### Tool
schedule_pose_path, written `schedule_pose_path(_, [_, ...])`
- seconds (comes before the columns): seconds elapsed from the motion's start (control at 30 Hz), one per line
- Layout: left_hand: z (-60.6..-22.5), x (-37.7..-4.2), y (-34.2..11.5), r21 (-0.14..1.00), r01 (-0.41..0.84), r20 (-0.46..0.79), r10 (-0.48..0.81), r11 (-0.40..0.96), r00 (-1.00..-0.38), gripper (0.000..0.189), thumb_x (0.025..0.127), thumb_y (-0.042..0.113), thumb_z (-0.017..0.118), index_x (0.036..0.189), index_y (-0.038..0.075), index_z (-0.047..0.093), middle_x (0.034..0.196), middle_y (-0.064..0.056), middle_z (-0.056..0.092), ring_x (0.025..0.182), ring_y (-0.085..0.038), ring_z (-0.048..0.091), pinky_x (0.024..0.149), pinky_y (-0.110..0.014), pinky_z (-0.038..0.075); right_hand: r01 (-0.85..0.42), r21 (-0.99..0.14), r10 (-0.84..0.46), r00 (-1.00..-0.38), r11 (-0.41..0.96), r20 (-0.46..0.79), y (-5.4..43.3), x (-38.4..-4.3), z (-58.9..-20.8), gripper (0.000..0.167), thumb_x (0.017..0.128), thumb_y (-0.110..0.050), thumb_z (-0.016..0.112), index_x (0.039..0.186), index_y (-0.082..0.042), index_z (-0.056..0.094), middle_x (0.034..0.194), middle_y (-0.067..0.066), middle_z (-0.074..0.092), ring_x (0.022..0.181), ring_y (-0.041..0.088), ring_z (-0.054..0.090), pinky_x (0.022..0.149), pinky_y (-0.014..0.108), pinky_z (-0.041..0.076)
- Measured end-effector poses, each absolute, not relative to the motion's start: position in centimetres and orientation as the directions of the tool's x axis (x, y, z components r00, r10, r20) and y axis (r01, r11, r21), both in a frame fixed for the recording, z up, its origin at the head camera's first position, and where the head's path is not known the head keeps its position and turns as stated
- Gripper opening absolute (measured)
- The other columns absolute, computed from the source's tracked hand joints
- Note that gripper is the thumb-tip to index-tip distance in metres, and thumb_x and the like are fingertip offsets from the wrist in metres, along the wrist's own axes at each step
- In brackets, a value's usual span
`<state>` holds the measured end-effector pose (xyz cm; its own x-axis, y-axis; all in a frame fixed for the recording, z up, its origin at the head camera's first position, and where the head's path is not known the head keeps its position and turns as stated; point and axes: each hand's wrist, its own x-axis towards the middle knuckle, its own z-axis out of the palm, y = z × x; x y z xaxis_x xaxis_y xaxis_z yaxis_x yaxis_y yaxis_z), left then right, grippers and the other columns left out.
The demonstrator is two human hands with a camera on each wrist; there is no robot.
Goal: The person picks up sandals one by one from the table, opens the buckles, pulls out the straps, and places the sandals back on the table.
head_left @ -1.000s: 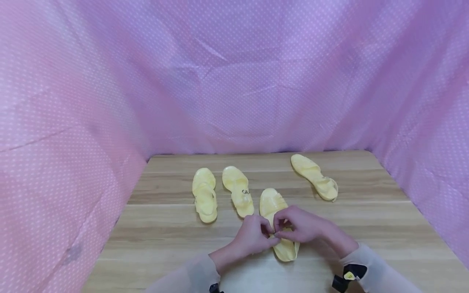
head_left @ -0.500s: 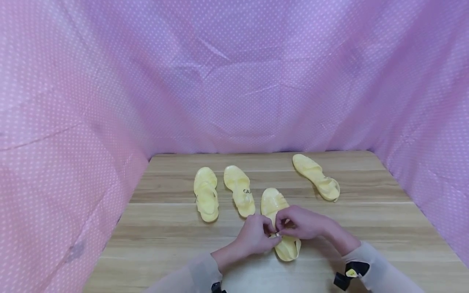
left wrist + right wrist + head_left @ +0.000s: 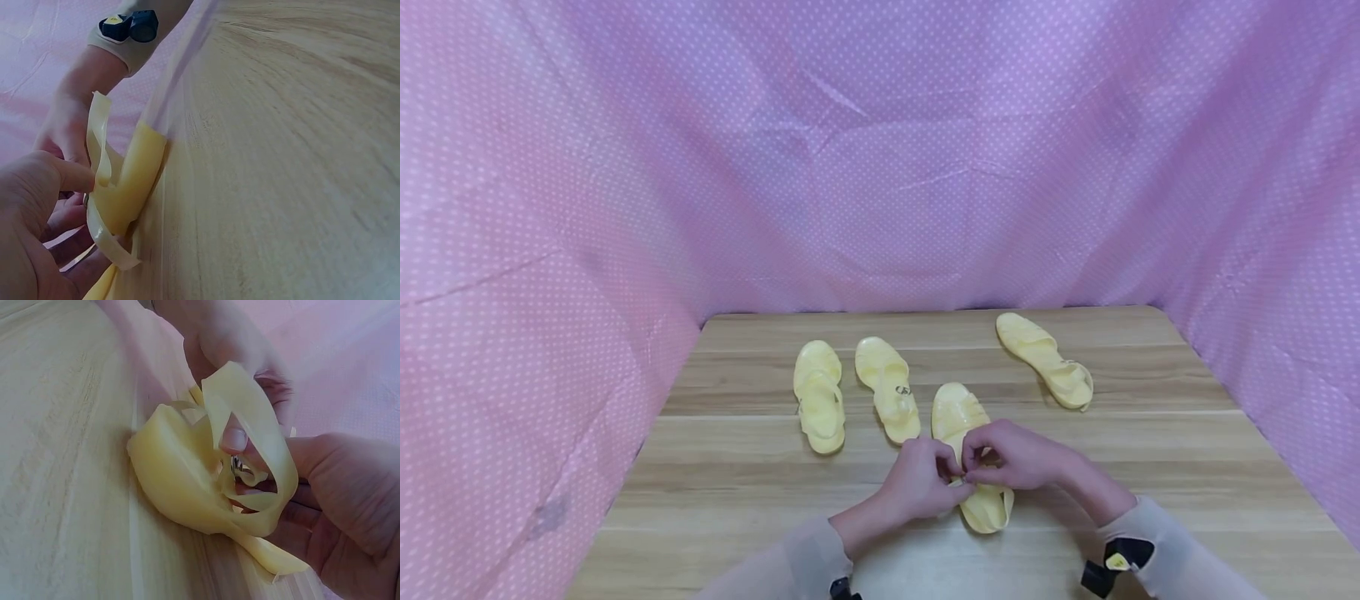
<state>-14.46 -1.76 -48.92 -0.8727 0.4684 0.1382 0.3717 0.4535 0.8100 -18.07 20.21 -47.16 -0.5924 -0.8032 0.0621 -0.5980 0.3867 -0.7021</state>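
Not much changes in the last second. The left hand [image 3: 919,483] and the right hand [image 3: 1018,457] stay at almost the same spot, over the middle of a yellow sandal [image 3: 957,417]. A half second ago a small bright bit showed between the fingertips in the head view; now it is mostly hidden there. So the work seems to be at the same small step, down at the metal buckle [image 3: 235,464].

The sandal lies on the wooden table [image 3: 737,525], near the person, with its toe pointing away. Both hands have their fingers bent and pinch the thin strap [image 3: 272,431] right by the buckle. The strap stands up in a loose loop in the right wrist view. The fingers and the loop cover a lot, so I cannot tell if the strap end is through the buckle or which fingertip presses it.

The other sandals have not moved on the table, and no hand touches them. The leftmost sandal [image 3: 822,412] and the second sandal [image 3: 880,367] lie side by side, a little apart. The far sandal [image 3: 1037,354] lies slanted, off to the right.
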Motion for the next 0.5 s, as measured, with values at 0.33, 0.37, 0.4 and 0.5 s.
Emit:
schedule_pose_path(0.33, [-49.12,-14.33,-1.89,0.810,0.353,0.121,0.456,0.468,-0.882,0.020,0.079,0.014,0.090,0.068,0.012,0.073,0.064,0.004,0.068,0.060,0.010,0.051,0.059,-0.009,0.047,-0.637,-0.695,-0.823,-0.556,0.333,0.114,20.50,-18.13,-47.66,0.019,0.096,-0.006,0.074,0.091,-0.023,0.066,0.088,-0.015,0.068,0.086,-0.003,0.064,0.080,0.026,0.062])
schedule_pose_path(0.37, [-49.15,-14.36,-1.94,0.809,0.354,0.123,0.454,0.469,-0.882,0.020,0.079,0.015,0.090,0.068,0.013,0.074,0.064,0.006,0.068,0.060,0.009,0.051,0.059,-0.010,0.047,-0.637,-0.698,-0.822,-0.556,0.328,0.121,20.43,-18.11,-47.65,0.018,0.097,-0.007,0.074,0.091,-0.023,0.067,0.088,-0.015,0.069,0.086,-0.003,0.064,0.080,0.027,0.063])
schedule_pose_path(0.4, [-49.19,-14.39,-1.98,0.808,0.356,0.124,0.454,0.470,-0.882,0.019,0.080,0.016,0.090,0.069,0.014,0.075,0.064,0.008,0.068,0.060,0.009,0.052,0.059,-0.010,0.048,-0.633,-0.702,-0.820,-0.559,0.327,0.123,20.36,-18.08,-47.61,0.016,0.098,-0.010,0.074,0.092,-0.023,0.068,0.089,-0.015,0.070,0.087,-0.003,0.065,0.081,0.027,0.063])
schedule_pose_path(0.5, [-49.26,-14.45,-2.10,0.795,0.371,0.132,0.460,0.479,-0.878,0.015,0.082,0.020,0.091,0.073,0.015,0.079,0.065,0.011,0.070,0.061,0.009,0.054,0.060,-0.009,0.048,-0.620,-0.714,-0.813,-0.569,0.324,0.125,20.27,-17.99,-47.61,0.010,0.100,-0.016,0.075,0.093,-0.022,0.071,0.090,-0.013,0.073,0.090,-0.002,0.068,0.083,0.029,0.064])
